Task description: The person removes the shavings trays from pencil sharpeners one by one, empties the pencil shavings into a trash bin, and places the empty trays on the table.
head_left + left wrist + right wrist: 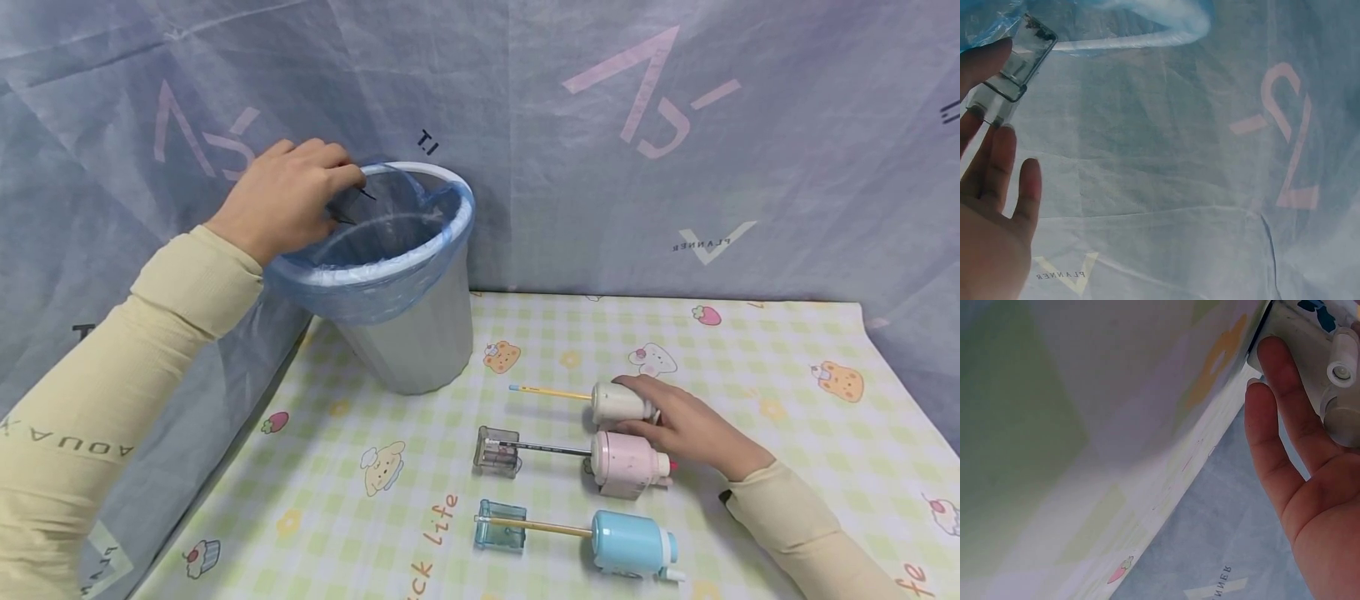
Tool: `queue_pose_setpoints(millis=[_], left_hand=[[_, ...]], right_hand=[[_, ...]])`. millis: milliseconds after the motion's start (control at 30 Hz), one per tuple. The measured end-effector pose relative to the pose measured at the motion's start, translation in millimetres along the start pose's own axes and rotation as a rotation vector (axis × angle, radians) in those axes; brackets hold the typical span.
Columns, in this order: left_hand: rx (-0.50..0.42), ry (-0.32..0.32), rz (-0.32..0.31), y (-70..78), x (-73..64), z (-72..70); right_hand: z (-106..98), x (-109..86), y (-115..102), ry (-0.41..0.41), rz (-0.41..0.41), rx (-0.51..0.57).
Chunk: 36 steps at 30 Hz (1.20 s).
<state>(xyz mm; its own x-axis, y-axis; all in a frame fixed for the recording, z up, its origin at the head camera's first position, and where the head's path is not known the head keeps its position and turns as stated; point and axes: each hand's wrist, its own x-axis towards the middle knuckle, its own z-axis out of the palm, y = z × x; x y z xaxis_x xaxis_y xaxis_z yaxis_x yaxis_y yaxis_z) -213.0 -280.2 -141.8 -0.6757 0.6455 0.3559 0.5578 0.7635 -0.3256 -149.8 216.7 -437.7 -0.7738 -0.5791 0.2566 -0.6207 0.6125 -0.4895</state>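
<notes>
My left hand [292, 200] is over the near-left rim of a grey bin [420, 350] lined with a blue bag. In the left wrist view it pinches a clear plastic shavings drawer [1032, 47] between thumb and fingers. A few dark bits cling to the drawer's far corner. On the table, my right hand [690, 425] holds a white pencil sharpener [615, 404], with thumb and fingers around its body. A yellow pencil [555, 392] sticks out of that sharpener to the left. The right wrist view shows the sharpener's crank handle [1342, 359] near the palm.
A pink sharpener [622, 458] with a dark pencil [551, 450] and a blue sharpener [630, 537] with a gold-coloured pencil [551, 527] lie nearer me. Left of them are a grey drawer [497, 467] and a teal drawer [501, 537]. A grey-blue cloth [525, 125] hangs behind the table.
</notes>
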Motion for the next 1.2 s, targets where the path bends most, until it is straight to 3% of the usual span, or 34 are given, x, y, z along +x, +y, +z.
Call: queue_pose_setpoints(millis=[500, 800, 1200], left_hand=[[0.267, 0.044, 0.252, -0.2, -0.3, 3.4], [0.335, 0.017, 0.372, 1.2, 1.1, 1.4], [0.412, -0.023, 0.434, 3.3, 2.1, 2.6]], right_hand=[[-0.9, -2.7, 1.4, 0.002, -0.001, 0.012], [-0.9, -3.8, 1.5, 0.004, -0.001, 0.014], [-2.6, -4.0, 0.3, 0.010, -0.008, 0.019]])
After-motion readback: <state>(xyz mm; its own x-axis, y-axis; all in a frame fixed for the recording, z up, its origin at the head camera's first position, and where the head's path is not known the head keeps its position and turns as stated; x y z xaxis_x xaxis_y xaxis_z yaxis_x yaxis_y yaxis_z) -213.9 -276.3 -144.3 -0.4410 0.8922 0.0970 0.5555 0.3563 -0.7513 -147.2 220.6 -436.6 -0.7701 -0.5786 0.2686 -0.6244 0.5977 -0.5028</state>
